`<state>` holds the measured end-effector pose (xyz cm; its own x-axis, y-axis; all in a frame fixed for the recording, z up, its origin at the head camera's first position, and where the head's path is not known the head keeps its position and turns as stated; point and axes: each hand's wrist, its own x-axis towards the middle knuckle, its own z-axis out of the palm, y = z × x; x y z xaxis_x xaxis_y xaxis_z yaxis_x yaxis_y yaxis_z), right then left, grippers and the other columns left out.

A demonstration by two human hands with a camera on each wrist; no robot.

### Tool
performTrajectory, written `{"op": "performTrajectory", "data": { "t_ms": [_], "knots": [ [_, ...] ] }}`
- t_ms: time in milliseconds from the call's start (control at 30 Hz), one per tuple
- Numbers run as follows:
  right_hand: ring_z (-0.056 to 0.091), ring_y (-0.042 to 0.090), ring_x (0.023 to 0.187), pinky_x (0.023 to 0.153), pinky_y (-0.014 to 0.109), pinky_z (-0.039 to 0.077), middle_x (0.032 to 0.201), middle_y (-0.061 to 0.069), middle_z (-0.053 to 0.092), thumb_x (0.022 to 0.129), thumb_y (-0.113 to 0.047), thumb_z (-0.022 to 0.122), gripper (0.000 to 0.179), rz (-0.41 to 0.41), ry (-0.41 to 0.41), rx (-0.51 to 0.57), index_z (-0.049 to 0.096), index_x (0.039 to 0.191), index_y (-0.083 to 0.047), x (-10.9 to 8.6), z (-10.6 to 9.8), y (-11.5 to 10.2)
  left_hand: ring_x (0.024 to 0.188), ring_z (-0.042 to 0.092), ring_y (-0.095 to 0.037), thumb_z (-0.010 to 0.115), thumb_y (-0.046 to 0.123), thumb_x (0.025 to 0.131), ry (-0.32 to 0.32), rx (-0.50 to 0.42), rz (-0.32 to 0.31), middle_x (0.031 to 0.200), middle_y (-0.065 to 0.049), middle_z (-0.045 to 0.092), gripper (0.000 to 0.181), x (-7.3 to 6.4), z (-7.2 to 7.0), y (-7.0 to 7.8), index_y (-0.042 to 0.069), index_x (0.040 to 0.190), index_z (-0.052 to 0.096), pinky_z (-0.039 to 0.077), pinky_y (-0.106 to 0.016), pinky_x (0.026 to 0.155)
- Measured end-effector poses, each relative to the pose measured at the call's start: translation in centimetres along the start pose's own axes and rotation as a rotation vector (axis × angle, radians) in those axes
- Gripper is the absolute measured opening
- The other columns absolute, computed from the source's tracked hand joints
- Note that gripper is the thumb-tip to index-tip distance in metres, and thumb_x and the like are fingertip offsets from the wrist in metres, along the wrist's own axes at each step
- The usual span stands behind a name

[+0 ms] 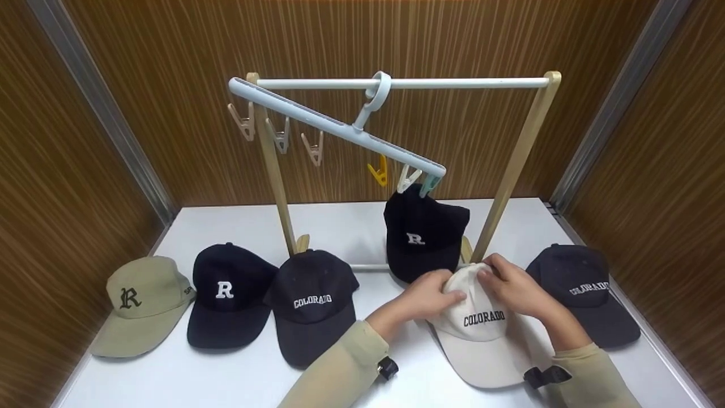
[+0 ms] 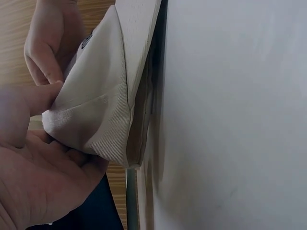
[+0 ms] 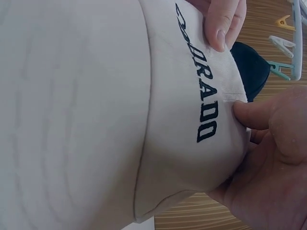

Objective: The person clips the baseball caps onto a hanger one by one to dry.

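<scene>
Both hands hold a cream baseball cap [image 1: 481,357] lettered COLORADO, its brim towards me. My left hand [image 1: 427,297] pinches the crown's left side, thumb on the front and fingers around the back. On the crown's other side, my right hand [image 1: 518,286] grips near the top, its thumb [image 3: 256,112] pressing the fabric beside the lettering. Behind them a navy cap [image 1: 422,226] with a white R hangs by a teal clip [image 1: 430,184] at the low right end of a tilted pale blue hanger [image 1: 334,126]. A white clip [image 1: 408,178] is next to the teal one.
The hanger hooks over a rack's white rail [image 1: 470,83]. A yellow clip [image 1: 379,171] and several pinkish or grey clips dangle from it. Left on the white table [image 1: 226,379] sit an olive cap [image 1: 147,289], a navy cap [image 1: 226,317] and a dark COLORADO cap [image 1: 311,283]; another dark cap [image 1: 583,306] lies right.
</scene>
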<state>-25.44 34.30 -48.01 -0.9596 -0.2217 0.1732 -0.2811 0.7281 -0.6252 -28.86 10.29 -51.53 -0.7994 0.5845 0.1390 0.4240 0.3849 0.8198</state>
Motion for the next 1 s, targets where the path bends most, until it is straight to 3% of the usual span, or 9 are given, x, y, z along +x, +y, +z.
{"op": "performTrajectory", "data": {
  "t_ms": [200, 300, 667, 1000],
  "knots": [
    [0.059, 0.02, 0.088, 0.076, 0.034, 0.049, 0.098, 0.003, 0.064, 0.114, -0.018, 0.066, 0.013, 0.002, -0.013, 0.026, 0.063, 0.118, -0.007, -0.1, -0.1, -0.1, 0.084, 0.061, -0.009, 0.076, 0.02, 0.103, -0.006, 0.004, 0.015, 0.092, 0.005, 0.068, 0.012, 0.3, -0.2, -0.1, 0.009, 0.106, 0.074, 0.053, -0.026, 0.078],
    [0.059, 0.02, 0.087, 0.075, 0.034, 0.049, 0.097, 0.003, 0.064, 0.113, -0.019, 0.067, 0.013, -0.003, -0.02, 0.037, 0.063, 0.118, -0.007, -0.1, -0.2, -0.2, 0.084, 0.059, -0.008, 0.079, 0.017, 0.102, -0.025, -0.041, -0.001, 0.091, 0.005, 0.066, 0.013, 0.0, -0.9, 0.7, 0.006, 0.106, 0.074, 0.053, -0.024, 0.08],
    [0.061, 0.019, 0.089, 0.078, 0.034, 0.051, 0.098, 0.001, 0.067, 0.113, -0.024, 0.068, 0.014, -0.034, -0.014, 0.038, 0.067, 0.116, -0.011, -0.2, -0.2, -0.1, 0.08, 0.056, -0.004, 0.077, 0.017, 0.101, -0.064, -0.087, 0.03, 0.087, 0.008, 0.063, 0.012, -0.4, -2.6, 0.7, 0.008, 0.098, 0.072, 0.049, -0.021, 0.074],
    [0.061, 0.018, 0.089, 0.077, 0.032, 0.05, 0.096, -0.001, 0.067, 0.112, -0.029, 0.069, 0.015, -0.038, -0.051, 0.064, 0.069, 0.11, -0.014, -0.2, -0.4, -0.3, 0.086, 0.058, -0.006, 0.078, 0.018, 0.103, -0.086, -0.096, 0.05, 0.09, 0.01, 0.064, 0.013, -0.9, -4.3, 1.2, 0.005, 0.105, 0.075, 0.05, -0.023, 0.081]
  ]
}}
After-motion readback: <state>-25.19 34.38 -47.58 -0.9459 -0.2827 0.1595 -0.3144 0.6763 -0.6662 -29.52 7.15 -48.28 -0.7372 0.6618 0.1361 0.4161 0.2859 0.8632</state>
